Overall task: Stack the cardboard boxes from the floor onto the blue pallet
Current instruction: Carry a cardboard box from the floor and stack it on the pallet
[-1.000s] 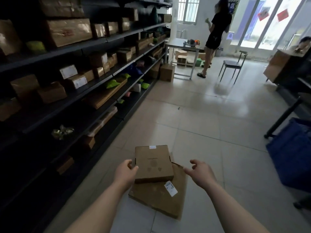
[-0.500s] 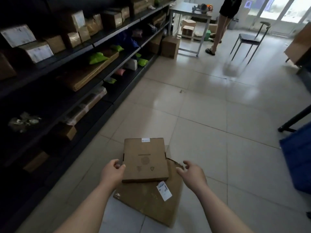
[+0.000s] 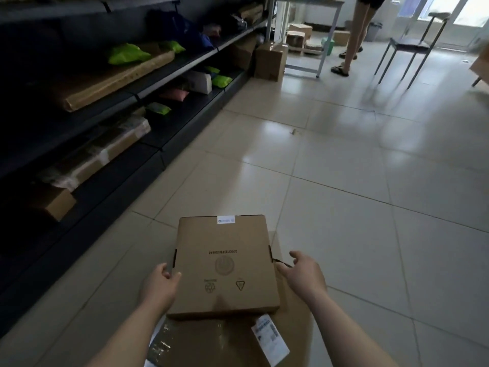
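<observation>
Two flat cardboard boxes are shown stacked on the tiled floor (image 3: 344,207), in the aisle beside the dark shelving (image 3: 169,75). The upper box (image 3: 225,266) lies squarely on the lower box (image 3: 211,343), which bears a white shipping label (image 3: 270,340) at its near right corner.

The left hand (image 3: 158,284) is held against the left edge of the upper box, with its thumb laid on the lid and its fingers curled at the side. The right hand (image 3: 304,274) is held just beside the right edge with its fingers spread and loosely bent; contact cannot be told.

On the shelves, a long carton (image 3: 113,78) is stored. Five green parcels (image 3: 129,53) and one pink parcel (image 3: 174,94) can also be counted. One taller carton (image 3: 270,60) stands on the floor at the shelf end.

Compared with half a second earlier, both boxes are seen larger and lower in the view, their position on the floor is unchanged, and both hands have been brought closer to the sides of the upper box.

Farther off, one table (image 3: 304,4), one chair (image 3: 412,46) and a standing person's legs (image 3: 354,35) are seen.
</observation>
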The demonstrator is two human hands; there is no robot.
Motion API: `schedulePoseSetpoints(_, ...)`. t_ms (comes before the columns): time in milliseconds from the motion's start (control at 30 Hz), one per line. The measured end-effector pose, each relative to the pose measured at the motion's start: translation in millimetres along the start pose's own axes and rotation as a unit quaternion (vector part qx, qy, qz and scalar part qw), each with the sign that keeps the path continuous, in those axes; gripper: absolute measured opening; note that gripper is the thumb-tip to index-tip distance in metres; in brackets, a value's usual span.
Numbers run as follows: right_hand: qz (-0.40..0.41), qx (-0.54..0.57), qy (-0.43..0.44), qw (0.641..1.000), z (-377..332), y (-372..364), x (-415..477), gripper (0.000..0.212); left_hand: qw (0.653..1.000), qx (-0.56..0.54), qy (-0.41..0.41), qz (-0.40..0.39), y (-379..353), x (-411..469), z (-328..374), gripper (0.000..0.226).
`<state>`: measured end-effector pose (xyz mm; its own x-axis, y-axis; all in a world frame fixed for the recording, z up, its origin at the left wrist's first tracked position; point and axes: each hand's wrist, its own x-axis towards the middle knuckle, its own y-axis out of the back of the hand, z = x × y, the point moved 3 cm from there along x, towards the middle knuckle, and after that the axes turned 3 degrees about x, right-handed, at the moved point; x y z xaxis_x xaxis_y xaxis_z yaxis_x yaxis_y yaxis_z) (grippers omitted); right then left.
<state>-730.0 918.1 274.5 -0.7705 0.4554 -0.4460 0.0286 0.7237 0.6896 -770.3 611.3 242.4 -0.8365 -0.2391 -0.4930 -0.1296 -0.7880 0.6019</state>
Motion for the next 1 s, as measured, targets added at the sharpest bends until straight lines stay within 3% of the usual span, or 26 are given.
schedulePoseSetpoints(267, -0.004, -0.055, -0.002, 0.998, 77, -114, 100, 0.067, 0.998, 0.04, 0.007, 0.038, -84, 119, -94, 0.066)
schedulePoseSetpoints(433, -0.014, -0.002, -0.023, 1.0, 114, -165, 148, 0.071, 0.997, 0.041, 0.025, 0.053, -115, 173, -127, 0.077)
schedulePoseSetpoints(600, -0.028, 0.077, -0.063, 0.995, 136, -197, 166, 0.07, 0.998, -0.003, 0.039, 0.049, -137, 197, -149, 0.064)
schedulePoseSetpoints(833, -0.006, 0.123, -0.068, 0.99, 132, -207, 167, 0.069, 0.997, -0.012, 0.022, 0.074, -132, 229, -171, 0.073)
schedulePoseSetpoints(1000, -0.01, 0.114, -0.04, 0.993, 87, -200, 153, 0.068, 0.994, -0.016, 0.038, 0.102, -74, 189, -143, 0.068)
